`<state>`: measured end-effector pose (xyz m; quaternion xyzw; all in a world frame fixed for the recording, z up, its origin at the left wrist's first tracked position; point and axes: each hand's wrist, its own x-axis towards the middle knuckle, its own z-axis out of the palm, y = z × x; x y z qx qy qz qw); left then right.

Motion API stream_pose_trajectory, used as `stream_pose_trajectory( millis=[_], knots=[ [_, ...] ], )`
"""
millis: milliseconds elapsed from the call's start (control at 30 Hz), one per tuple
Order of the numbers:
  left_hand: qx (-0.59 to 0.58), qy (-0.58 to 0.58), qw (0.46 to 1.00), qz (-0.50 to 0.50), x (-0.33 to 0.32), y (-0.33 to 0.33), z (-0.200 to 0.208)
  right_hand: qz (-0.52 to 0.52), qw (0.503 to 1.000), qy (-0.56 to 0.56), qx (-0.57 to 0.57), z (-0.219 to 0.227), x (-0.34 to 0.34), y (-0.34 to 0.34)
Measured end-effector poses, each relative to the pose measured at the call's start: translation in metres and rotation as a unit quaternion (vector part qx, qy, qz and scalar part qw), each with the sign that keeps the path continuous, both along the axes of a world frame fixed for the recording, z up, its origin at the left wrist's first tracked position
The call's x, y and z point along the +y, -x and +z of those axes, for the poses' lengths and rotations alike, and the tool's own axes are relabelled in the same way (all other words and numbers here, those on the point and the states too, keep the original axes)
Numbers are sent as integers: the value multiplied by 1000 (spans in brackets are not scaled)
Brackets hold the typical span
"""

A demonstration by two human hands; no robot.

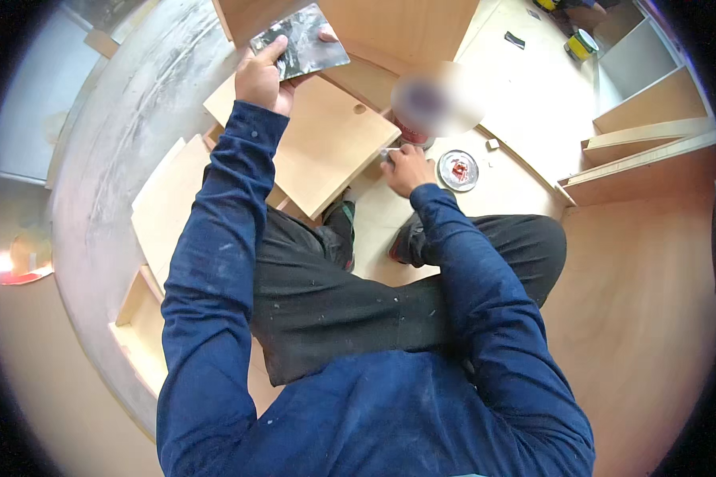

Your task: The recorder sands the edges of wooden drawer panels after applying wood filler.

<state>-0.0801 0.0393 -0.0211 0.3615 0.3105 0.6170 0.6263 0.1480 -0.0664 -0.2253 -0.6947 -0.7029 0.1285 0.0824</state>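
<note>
Up at the top, my left hand [264, 79] grips the edge of a thin, shiny square panel [306, 44], thumb on its face. The panel has a dark, mirror-like surface with pale smears. My right hand [410, 170] is closed in a pinch low over the floor. A small pale tip shows at its fingers, too small to name. Just beyond that hand stands a reddish can [412, 137], its upper part lost in a blur. To the hand's right lies a round metal lid [471, 182] with a red smear [459, 169] on it.
A wooden board [318, 135] with a finger hole lies between my hands. Wooden panels [644, 159] stand at the right, and a yellow-green bucket [582, 46] at the far right. A small dark object [515, 40] and pale bits [492, 145] lie on the floor.
</note>
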Motion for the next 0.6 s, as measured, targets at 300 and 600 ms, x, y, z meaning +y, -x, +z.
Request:
stream_pose_trajectory(
  millis=[300,600],
  knots=[
    [14,23,999,33,2,22,10,59,981,-125,-136,-25,41,21],
    [15,11,1000,6,23,55,-11,253,957,-123,-70,-34,92,78]
  ],
)
